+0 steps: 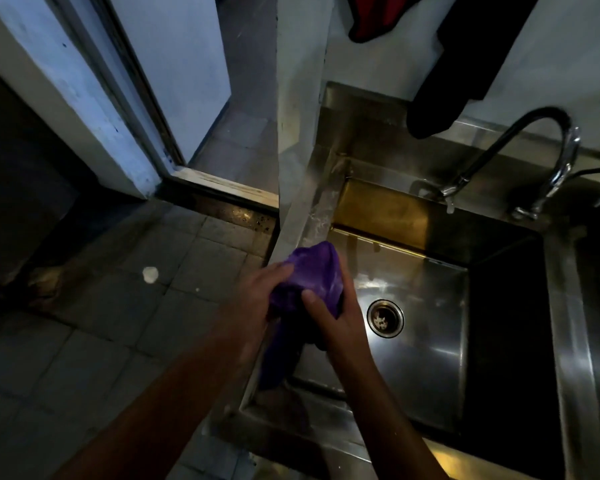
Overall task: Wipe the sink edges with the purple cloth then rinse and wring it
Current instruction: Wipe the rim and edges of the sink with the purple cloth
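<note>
The purple cloth (309, 275) is bunched over the left edge of the steel sink (321, 209), with a tail of it hanging down toward the front corner. My left hand (253, 299) grips the cloth from the left side. My right hand (333, 320) holds it from the right, thumb pressed on top and fingers curled underneath. Both hands sit just above the sink's left rim, left of the drain (385, 317). Wet soapy streaks show on the rim farther back.
A curved chrome faucet (548, 150) stands at the back right of the basin; no water runs from it. Dark cloths (430, 112) hang on the wall above. A tiled floor (118, 306) and a doorway lie to the left of the sink.
</note>
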`<action>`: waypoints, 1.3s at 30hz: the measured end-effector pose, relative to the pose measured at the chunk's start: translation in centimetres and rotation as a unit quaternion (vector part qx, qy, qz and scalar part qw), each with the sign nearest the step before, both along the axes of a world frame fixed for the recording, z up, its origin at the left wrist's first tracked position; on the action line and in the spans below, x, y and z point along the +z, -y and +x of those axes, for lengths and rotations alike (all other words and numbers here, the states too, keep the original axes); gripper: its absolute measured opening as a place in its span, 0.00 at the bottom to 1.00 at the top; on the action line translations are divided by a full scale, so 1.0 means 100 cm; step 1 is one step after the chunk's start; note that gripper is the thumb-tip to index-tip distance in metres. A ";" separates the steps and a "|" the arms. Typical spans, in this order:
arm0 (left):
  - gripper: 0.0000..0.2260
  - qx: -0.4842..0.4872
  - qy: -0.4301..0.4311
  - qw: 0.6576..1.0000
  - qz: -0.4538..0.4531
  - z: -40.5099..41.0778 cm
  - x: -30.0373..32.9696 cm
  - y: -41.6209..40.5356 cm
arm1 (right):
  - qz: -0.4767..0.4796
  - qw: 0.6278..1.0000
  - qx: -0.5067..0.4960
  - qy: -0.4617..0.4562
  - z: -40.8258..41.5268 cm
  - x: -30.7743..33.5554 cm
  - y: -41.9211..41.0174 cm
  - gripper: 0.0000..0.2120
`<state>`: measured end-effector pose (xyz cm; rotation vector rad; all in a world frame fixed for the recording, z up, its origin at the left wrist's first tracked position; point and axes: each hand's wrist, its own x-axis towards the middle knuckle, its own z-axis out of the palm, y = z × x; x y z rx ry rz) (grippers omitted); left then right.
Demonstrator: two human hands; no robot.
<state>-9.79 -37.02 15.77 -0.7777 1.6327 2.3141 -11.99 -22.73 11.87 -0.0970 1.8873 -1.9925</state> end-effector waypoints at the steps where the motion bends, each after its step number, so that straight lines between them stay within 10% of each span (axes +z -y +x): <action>1: 0.16 0.002 0.004 1.000 0.029 -0.003 -0.004 0.004 | 0.052 0.998 -0.015 -0.038 -0.007 -0.004 0.000 0.37; 8: 0.21 -0.018 0.022 0.996 0.086 -0.018 -0.026 -0.007 | 0.174 0.972 0.013 -0.158 -0.044 -0.015 0.007 0.45; 12: 0.34 0.000 0.014 0.993 0.119 -0.021 -0.025 0.004 | 0.130 0.989 0.003 -0.073 -0.072 -0.028 0.003 0.24; 17: 0.14 0.041 0.033 0.958 -0.281 0.024 -0.074 0.017 | 0.191 0.978 -0.006 -0.080 -0.130 -0.049 -0.005 0.21; 20: 0.30 -0.084 0.064 0.858 -0.503 0.074 -0.127 0.025 | 0.267 0.954 -0.022 -0.133 -0.203 -0.054 0.004 0.25; 34: 0.23 -0.082 0.071 0.816 -0.567 0.136 -0.171 0.006 | 0.546 0.754 0.085 -0.355 -0.332 -0.127 0.083 0.26; 39: 0.23 -0.074 0.062 0.823 -0.560 0.138 -0.175 0.006 | 0.545 0.744 0.090 -0.376 -0.296 -0.129 0.086 0.24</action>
